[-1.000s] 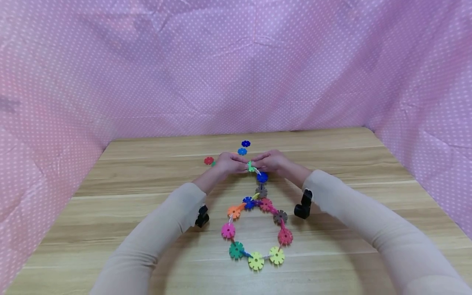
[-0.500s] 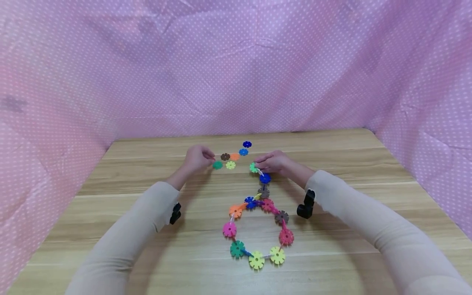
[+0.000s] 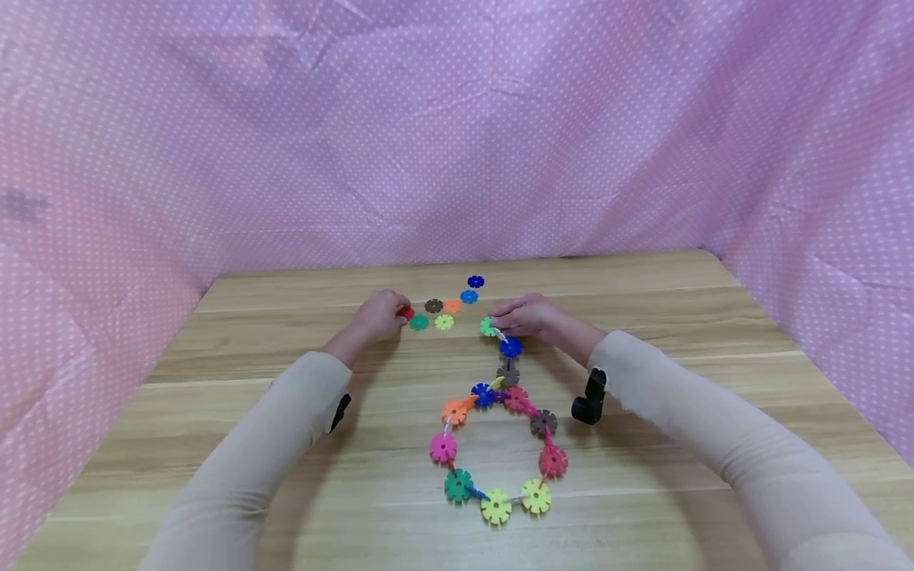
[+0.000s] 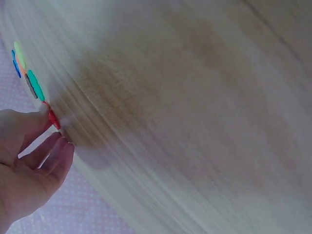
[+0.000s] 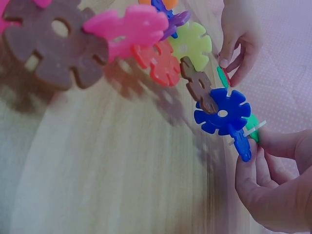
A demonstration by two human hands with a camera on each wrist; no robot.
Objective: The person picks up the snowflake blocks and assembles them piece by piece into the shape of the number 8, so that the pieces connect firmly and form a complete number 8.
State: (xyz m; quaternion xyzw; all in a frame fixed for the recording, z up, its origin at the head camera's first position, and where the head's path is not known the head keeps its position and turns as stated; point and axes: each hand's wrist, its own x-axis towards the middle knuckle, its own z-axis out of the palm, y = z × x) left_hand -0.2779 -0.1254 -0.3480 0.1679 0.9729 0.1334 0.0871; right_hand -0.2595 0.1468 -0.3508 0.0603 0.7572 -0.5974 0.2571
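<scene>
My left hand (image 3: 378,316), at the left end of a loose group, pinches a red notched plastic disc (image 3: 406,313). In the left wrist view that red disc (image 4: 53,119) lies between thumb and fingertips. My right hand (image 3: 527,315) holds the far end of a chain of interlocking flower discs, by a light green disc (image 3: 488,327). Close by, the right wrist view shows a blue disc (image 5: 222,113) and a white one seen edge-on (image 5: 257,127). The chain runs toward me into a closed ring, with a yellow disc (image 3: 496,507) nearest me.
Loose discs lie flat between the hands: green (image 3: 419,323), yellow (image 3: 444,322), brown (image 3: 433,306), orange (image 3: 453,305), light blue (image 3: 469,296) and dark blue (image 3: 475,281). Pink dotted cloth (image 3: 457,159) surrounds the wooden table (image 3: 643,293) at the back and sides.
My left hand has left the chain's end and moved left to the red disc, uncovering the loose discs. My right hand stays at the light green disc.
</scene>
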